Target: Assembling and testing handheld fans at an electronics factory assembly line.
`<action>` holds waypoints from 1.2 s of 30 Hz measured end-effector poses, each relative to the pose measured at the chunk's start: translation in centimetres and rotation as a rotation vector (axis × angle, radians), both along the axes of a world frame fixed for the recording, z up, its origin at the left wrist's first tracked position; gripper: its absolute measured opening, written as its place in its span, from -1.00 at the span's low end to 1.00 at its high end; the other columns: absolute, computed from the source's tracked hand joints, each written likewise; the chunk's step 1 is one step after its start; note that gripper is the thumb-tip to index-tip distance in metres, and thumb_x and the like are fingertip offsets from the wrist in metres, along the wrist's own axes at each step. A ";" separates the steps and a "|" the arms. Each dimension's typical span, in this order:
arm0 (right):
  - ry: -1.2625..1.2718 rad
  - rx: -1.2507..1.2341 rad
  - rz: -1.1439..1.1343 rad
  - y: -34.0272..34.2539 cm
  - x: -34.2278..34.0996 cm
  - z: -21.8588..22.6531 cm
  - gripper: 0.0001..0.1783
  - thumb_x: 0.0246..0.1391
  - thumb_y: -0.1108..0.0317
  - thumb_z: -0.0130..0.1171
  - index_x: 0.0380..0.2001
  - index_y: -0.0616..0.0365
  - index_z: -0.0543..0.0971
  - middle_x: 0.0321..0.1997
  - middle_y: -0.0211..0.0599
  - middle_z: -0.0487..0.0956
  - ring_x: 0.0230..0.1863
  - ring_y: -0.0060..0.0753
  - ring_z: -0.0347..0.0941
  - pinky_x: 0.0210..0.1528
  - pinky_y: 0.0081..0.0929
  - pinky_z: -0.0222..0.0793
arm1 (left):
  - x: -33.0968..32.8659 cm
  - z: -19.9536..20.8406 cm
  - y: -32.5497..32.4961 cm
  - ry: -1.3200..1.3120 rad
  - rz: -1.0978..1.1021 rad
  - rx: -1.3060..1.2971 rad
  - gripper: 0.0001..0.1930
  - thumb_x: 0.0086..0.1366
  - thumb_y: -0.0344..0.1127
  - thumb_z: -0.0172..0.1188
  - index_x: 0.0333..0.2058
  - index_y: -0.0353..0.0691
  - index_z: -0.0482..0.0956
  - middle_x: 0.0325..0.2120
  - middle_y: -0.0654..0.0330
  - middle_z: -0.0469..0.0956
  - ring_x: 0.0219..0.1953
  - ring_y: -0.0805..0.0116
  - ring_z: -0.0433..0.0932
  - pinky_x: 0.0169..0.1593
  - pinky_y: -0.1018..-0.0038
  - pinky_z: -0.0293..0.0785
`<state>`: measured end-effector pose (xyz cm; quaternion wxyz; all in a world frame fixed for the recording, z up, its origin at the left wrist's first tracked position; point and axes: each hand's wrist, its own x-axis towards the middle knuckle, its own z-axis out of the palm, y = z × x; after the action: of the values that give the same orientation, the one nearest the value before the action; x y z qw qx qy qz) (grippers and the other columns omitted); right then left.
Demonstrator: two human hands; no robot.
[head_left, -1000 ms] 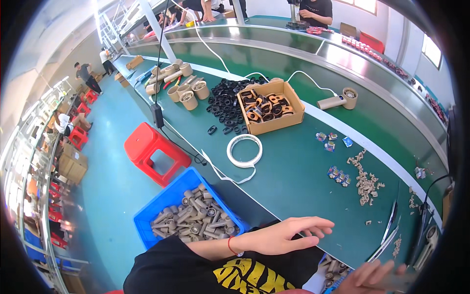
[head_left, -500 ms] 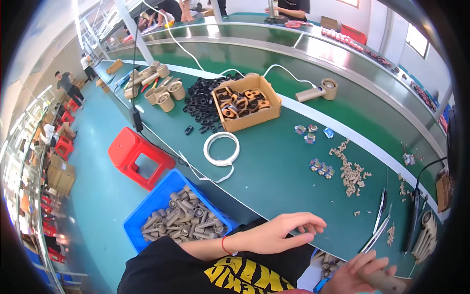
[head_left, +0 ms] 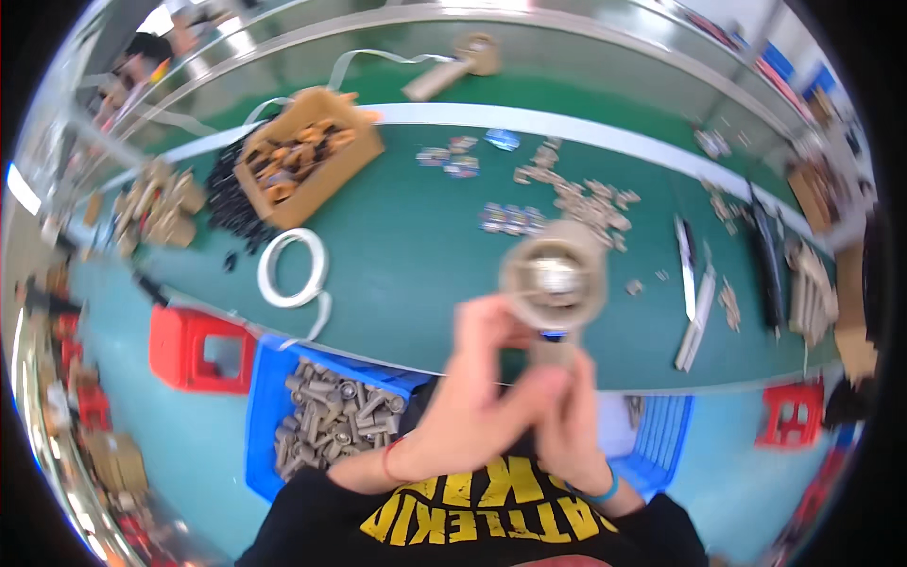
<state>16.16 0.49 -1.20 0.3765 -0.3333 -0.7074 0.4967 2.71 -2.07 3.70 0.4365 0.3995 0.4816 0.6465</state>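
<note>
Upright in front of me is a beige hair dryer body [head_left: 511,267], its round barrel facing me with a shiny metallic centre and a small blue spot below. My right hand [head_left: 574,430] is closed around its handle. From the other side, my left hand [head_left: 477,402] also grips the handle, thumb across it and fingers near the barrel; motion blurs them. Beyond the hair dryer body lie a pile of small beige plastic parts [head_left: 593,206] and a row of small circuit boards [head_left: 511,219] on the green table [head_left: 406,274].
Left on the table are a carton of orange-black parts [head_left: 326,184], black rings [head_left: 231,194] and a white tape roll [head_left: 265,269]. Tweezers [head_left: 685,269], a cutter-like tool [head_left: 697,321] and a black cylindrical tool [head_left: 765,260] lie right. A blue bin [head_left: 265,416] of beige bodies stands lower left, near a red stool [head_left: 175,350].
My view has swung to the right. The right hand has brought the hair dryer body from the lower right to the middle, and my left hand, empty before, now grips it too.
</note>
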 end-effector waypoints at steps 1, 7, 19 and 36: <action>-0.093 0.054 0.042 0.1 -0.8 1.1 -0.28 0.09 0.18 0.14 0.21 0.26 0.12 -0.23 -0.09 0.47 -0.31 -0.17 0.46 -0.29 -0.38 0.45 | -0.3 -0.4 -0.2 -0.157 0.055 -0.082 -0.53 0.20 -0.34 0.16 0.06 -0.32 0.26 -0.07 0.04 0.36 -0.02 0.17 0.39 0.02 0.31 0.36; -0.036 0.348 0.393 0.9 -1.7 4.5 -0.30 -0.13 0.26 0.29 0.11 0.24 0.31 0.01 -0.04 0.44 -0.21 -0.13 0.46 -0.15 -0.35 0.43 | -2.8 2.7 -3.3 -0.067 0.308 0.750 -0.63 0.33 -0.10 -0.04 -0.10 -0.31 0.26 -0.39 0.23 0.30 -0.37 0.42 0.34 -0.35 0.36 0.32; -0.958 0.847 -0.914 20.3 17.2 3.6 -0.52 0.05 0.17 0.15 0.04 0.08 0.40 0.02 -0.06 0.43 0.06 0.03 0.31 0.08 -0.21 0.23 | -5.5 5.9 -4.2 0.411 0.637 0.865 -0.54 0.31 0.02 -0.05 -0.33 -0.39 0.28 -0.49 0.21 0.18 -0.59 0.48 0.19 -0.51 0.53 0.15; 0.068 -0.064 -0.410 21.8 20.7 10.6 -0.44 0.22 0.08 -0.02 0.09 0.32 0.26 -0.41 -0.35 0.34 -0.39 -0.64 0.25 -0.37 -0.75 0.17 | -7.0 4.0 -2.3 0.761 0.254 -0.190 -0.22 -0.04 -0.36 0.36 0.17 -0.25 0.18 -0.02 -0.01 0.44 -0.01 0.06 0.49 0.04 0.37 0.40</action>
<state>36.83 22.25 9.39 0.4825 -0.4650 -0.5957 0.4429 -4.29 -4.38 7.67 0.1790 0.5053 0.7117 0.4541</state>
